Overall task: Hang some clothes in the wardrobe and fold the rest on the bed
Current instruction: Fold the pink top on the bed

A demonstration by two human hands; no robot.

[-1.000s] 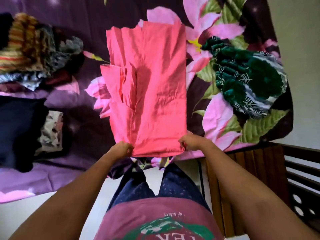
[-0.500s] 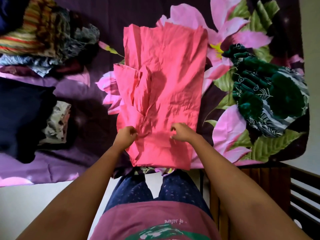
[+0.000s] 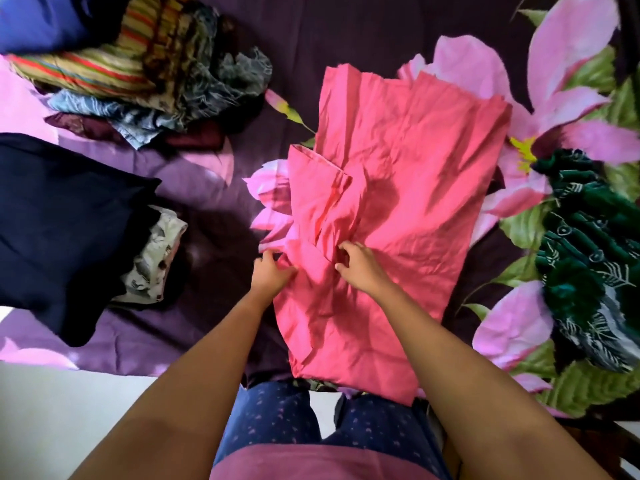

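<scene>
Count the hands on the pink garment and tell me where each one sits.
2. The left hand grips the bunched left edge of the pink garment. The right hand pinches cloth near its middle, just right of the folds. Neither is hidden.

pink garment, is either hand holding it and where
Both. The left hand pinches the pink garment at its bunched left edge; the right hand grips folds near its middle.

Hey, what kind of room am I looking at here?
Probably a bedroom. A floral-covered bed fills the view, a clothes heap lies on it, and the left hand and right hand grip a pink garment spread out on it.
</scene>
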